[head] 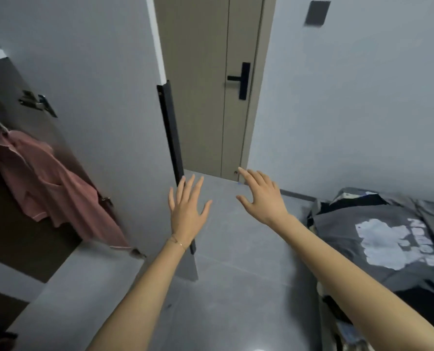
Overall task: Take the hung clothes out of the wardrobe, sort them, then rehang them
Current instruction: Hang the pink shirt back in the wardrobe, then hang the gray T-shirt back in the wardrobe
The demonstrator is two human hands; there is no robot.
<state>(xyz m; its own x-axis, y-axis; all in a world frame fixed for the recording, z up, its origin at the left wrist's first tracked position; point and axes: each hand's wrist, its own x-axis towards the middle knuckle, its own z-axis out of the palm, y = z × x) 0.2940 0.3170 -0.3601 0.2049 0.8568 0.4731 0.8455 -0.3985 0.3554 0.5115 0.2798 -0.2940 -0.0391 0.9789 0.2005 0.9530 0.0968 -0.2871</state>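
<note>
Across the bottom, a grey floor (pixel 236 287) runs up to pale walls (pixel 362 110). At left the wardrobe (pixel 13 224) stands with its grey door (pixel 104 97) swung wide, a long black grip (pixel 171 153) down the free edge. Straight ahead is a closed beige room door (pixel 200 84). At right a pile of clothes (pixel 378 244) lies heaped, a dark grey top with a white print uppermost; what it rests on cannot be told. One pink shirt (pixel 59 188) hangs inside the wardrobe, its hem near the lower hinge (pixel 107 200). Both bare arms reach forward over the floor, between wardrobe and pile. The left hand (pixel 187 209) is spread, fingers straight, holding nothing, in front of the black grip. The right hand (pixel 262 196) is likewise empty, fingers loosely splayed, apart from the left. The room door carries a black lever (pixel 241 79). A thin bracelet (pixel 178 241) circles the left wrist
</note>
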